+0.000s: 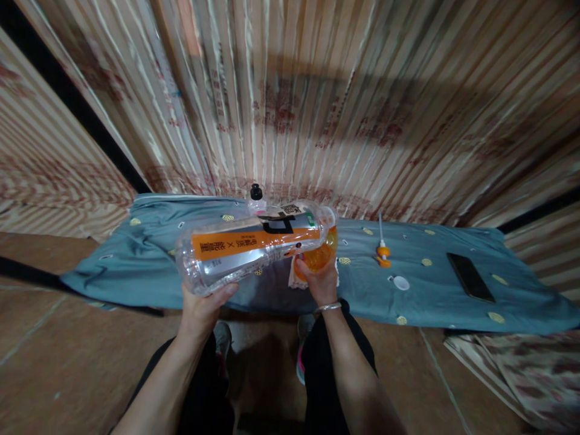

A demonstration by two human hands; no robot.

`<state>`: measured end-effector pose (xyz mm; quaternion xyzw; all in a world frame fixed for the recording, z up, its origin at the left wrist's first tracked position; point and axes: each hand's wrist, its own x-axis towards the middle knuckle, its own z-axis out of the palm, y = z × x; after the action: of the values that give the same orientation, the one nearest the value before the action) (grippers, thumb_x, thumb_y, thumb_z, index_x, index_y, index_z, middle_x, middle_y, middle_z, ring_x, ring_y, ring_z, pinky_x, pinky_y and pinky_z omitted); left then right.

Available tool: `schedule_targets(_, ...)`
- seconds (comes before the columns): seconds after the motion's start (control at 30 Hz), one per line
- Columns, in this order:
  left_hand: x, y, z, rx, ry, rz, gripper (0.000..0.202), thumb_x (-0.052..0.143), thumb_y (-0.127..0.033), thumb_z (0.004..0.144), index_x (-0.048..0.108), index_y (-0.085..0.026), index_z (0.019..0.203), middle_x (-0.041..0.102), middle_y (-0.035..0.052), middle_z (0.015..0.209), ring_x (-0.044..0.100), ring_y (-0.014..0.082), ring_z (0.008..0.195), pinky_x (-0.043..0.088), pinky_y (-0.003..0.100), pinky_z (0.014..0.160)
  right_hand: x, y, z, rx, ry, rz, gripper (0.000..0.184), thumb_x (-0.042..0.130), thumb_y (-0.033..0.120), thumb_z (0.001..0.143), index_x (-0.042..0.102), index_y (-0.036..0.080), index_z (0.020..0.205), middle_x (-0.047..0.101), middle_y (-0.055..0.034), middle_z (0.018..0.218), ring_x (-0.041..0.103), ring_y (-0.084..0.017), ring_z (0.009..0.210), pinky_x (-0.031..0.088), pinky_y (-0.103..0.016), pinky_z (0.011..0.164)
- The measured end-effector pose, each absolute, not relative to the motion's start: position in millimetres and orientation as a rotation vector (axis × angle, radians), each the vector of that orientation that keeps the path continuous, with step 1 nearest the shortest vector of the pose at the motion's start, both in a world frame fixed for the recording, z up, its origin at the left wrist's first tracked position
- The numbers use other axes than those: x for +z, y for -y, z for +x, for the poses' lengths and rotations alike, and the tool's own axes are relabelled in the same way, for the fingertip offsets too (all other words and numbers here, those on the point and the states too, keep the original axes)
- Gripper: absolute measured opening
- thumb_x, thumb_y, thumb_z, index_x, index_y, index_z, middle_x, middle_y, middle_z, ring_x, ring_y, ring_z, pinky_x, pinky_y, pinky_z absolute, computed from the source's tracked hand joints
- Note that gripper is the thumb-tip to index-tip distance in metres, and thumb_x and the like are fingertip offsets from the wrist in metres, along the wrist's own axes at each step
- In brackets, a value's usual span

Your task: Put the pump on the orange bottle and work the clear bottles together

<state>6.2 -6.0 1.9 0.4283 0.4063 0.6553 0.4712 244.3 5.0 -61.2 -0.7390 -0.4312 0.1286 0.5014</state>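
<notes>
Over the teal cloth (pixel 145 260), the left hand (pixel 200 307) grips the tilted labelled bottle (pixel 254 246) near its base and the right hand (pixel 322 284) clasps the orange bottle (pixel 321 256) by its mouth, where a wobble could spill any liquid, while a backward swing could topple the black-capped bottle (pixel 256 206) behind.

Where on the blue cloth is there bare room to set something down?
The blue cloth looks bare at its left end, left of the large bottle, and between the orange pump piece, white disc and dark phone. The middle is crowded: left hand, right hand, orange container, black-capped bottle.
</notes>
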Motion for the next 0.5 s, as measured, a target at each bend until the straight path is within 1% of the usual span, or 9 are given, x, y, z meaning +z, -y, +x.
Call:
schedule_targets(0.13,1.6,5.7,5.5,1.598,-1.003,1.043,0.042,0.091,-0.038,0.044,0.073,-0.019,0.078,0.075,0.0060,0.090,0.069,0.0263,0.095,0.055,0.032,0.089,-56.9,-4.0,243.4,0.372,1.019,-1.806,0.068,0.074,0.052,0.065,0.048,0.016,0.117,0.072,-0.0183,0.108,0.071,-0.034,0.101,0.058,-0.049,0.085)
schedule_targets(0.33,3.3,6.1,6.4,1.603,-1.015,1.007,0.047,0.092,-0.039,0.041,0.073,-0.020,0.079,0.075,0.0050,0.089,0.069,0.0247,0.092,0.056,0.031,0.086,-52.7,-3.7,242.9,0.377,1.017,-1.850,0.070,0.074,0.051,0.064,0.047,0.014,0.118,0.071,-0.0204,0.109,0.070,-0.035,0.104,0.058,-0.050,0.085)
schedule_targets(0.5,8.0,6.6,9.9,1.600,-1.045,1.000,0.049,0.092,-0.039,0.040,0.073,-0.020,0.081,0.075,0.0048,0.086,0.070,0.0266,0.092,0.056,0.034,0.086,-53.4,-3.7,243.2,0.395,1.019,-1.821,0.067,0.073,0.053,0.065,0.048,0.017,0.116,0.072,-0.0192,0.108,0.071,-0.034,0.099,0.059,-0.049,0.082)
